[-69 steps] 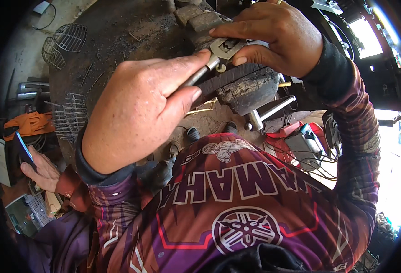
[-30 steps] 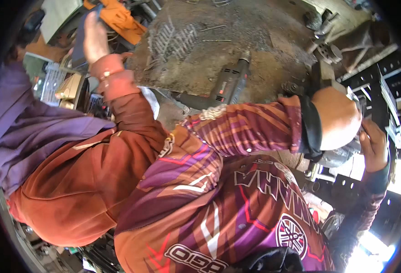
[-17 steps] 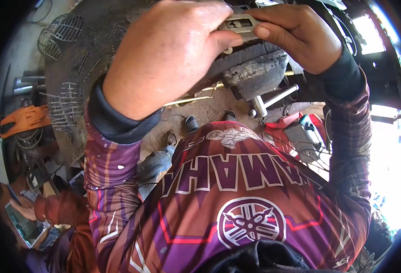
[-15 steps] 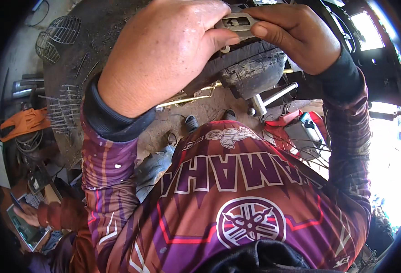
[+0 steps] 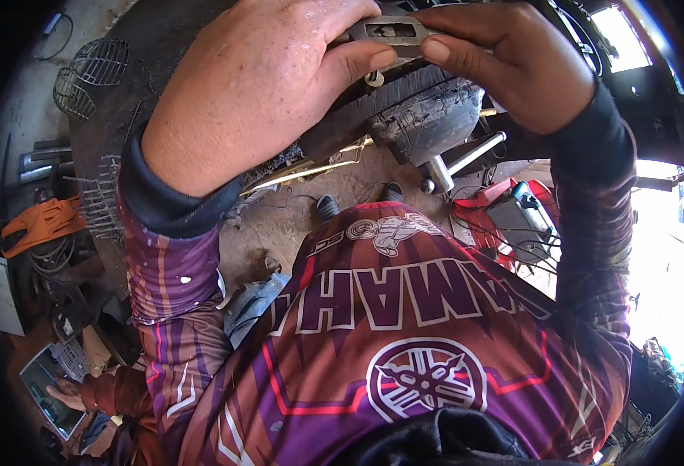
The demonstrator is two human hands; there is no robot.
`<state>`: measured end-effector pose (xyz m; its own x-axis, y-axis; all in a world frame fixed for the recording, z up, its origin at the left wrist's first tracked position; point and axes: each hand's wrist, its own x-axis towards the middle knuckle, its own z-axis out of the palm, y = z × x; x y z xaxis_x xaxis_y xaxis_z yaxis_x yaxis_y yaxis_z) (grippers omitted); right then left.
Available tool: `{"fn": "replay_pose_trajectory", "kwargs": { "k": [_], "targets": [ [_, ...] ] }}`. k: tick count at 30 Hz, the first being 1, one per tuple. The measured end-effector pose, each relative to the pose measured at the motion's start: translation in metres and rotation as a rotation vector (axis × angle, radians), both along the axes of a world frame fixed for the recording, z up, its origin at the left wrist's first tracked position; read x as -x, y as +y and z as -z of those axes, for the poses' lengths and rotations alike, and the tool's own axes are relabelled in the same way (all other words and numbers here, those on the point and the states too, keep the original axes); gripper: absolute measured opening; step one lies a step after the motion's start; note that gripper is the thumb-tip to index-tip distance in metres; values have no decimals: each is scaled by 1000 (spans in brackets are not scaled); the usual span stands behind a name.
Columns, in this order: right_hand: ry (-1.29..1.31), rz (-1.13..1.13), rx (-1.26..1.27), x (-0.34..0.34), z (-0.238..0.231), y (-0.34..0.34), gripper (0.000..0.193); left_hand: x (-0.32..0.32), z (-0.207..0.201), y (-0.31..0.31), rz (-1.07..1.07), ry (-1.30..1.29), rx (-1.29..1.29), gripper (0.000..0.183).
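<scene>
At the top of the view, both of my hands grip a grey metal tap wrench (image 5: 391,29) with a slotted, diamond-shaped middle. My left hand (image 5: 260,89) is closed on its left end, thumb along the near edge. My right hand (image 5: 516,66) pinches the other end between thumb and fingers. A small pale round piece (image 5: 374,78) shows just below the wrench body. Under my hands sits a worn dark bench vise (image 5: 427,124) with a sliding bar handle (image 5: 478,154). Whatever lies under the wrench is mostly hidden by my hands.
The dark workbench top (image 5: 155,66) holds wire cages (image 5: 101,62) and a rack of short rods (image 5: 101,198). An orange object (image 5: 43,225) hangs at the left. Another person's hand (image 5: 66,394) is at lower left beside a screen. A red case (image 5: 485,194) with cables lies at right.
The view has shifted slightly. My hands stay on the tap wrench, and its slotted middle shows a little more fully. The other person's hand at lower left has moved down.
</scene>
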<state>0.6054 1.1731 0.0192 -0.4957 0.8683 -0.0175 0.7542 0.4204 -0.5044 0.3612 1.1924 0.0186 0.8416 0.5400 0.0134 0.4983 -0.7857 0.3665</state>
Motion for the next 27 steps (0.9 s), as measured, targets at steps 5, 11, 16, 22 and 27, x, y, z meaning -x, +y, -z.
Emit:
{"fn": "replay_pose_trajectory", "kwargs": {
  "k": [5, 11, 16, 22, 27],
  "targets": [
    [80, -211, 94, -19, 11, 20, 40, -5, 24, -10, -199, -231, -268, 39],
    [89, -64, 246, -9, 2, 5, 44, 0, 29, 4, -105, -253, -289, 38],
    [203, -41, 63, -11, 36, -6, 44, 4, 38, 18, -53, -297, -181, 36],
    [219, 112, 193, -3, 33, -33, 45, 4, 46, 43, 185, -286, -65, 45],
    [351, 48, 232, -4, 26, -30, 48, 9, 36, 30, 141, -233, -127, 44]
  ]
}}
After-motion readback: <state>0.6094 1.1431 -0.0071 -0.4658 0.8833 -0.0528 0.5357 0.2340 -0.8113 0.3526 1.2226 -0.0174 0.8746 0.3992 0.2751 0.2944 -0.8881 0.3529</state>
